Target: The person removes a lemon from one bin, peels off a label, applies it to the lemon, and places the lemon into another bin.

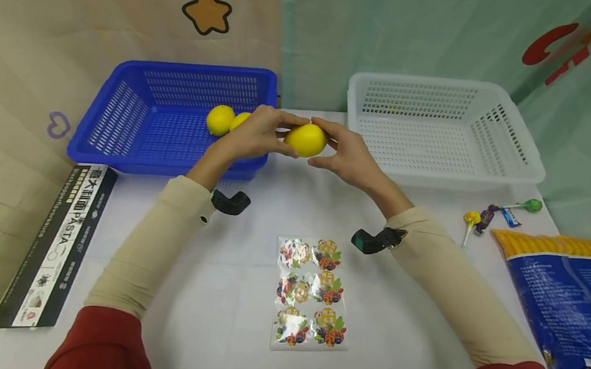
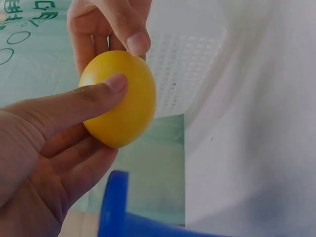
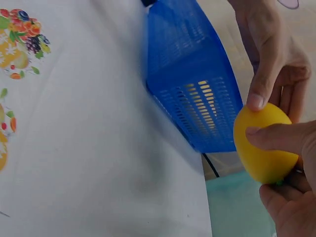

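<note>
A smooth yellow lemon (image 1: 306, 140) is held between both hands in the gap between a blue basket (image 1: 167, 167) and a white basket (image 1: 442, 177). My left hand (image 1: 258, 134) grips its left side, thumb pressed along the skin (image 2: 116, 111). From the other side my right hand (image 1: 349, 155) holds it too, with thumb and fingers round its end. A small green spot shows at one tip in the right wrist view. Two more yellow lemons (image 1: 220, 120) lie in the blue basket, one partly covered by my left hand.
A sheet of fruit stickers (image 1: 312, 294) lies mid-table. At the left is a long black pasta box (image 1: 54, 246). Several wrapped candies and lollipops (image 1: 471, 217) lie before the white basket, near a blue and yellow bag (image 1: 574, 307). Curtains (image 1: 321, 43) hang behind the table.
</note>
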Demonstrator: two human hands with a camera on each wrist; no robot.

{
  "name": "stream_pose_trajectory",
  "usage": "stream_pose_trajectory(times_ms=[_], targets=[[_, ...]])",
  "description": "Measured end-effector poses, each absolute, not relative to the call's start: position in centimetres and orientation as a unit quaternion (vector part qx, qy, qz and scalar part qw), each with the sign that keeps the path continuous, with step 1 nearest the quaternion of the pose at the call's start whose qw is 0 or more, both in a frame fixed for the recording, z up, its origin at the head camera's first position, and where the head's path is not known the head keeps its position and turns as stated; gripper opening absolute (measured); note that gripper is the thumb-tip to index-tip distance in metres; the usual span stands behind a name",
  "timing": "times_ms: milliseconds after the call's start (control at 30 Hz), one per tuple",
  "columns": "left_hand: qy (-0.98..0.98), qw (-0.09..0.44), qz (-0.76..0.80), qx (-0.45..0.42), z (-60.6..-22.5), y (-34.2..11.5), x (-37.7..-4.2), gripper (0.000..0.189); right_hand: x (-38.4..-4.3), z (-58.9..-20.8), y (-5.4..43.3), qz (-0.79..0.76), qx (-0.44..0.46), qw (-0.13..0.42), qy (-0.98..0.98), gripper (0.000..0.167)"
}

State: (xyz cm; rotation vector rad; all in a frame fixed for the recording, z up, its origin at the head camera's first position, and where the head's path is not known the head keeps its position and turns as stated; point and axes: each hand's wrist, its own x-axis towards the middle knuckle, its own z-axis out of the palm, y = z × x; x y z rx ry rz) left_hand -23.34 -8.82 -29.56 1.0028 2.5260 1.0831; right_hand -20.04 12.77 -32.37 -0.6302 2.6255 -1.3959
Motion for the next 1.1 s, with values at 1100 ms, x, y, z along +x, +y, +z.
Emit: stream_pose_trajectory(times_ms=[1100], targets=[[0.838, 0.127, 0.371, 0.379, -37.0, -6.6, -18.3, 0.054, -14.7, -39.6, 14.4, -0.41, -0.182, 0.05, 0.892, 0.071]])
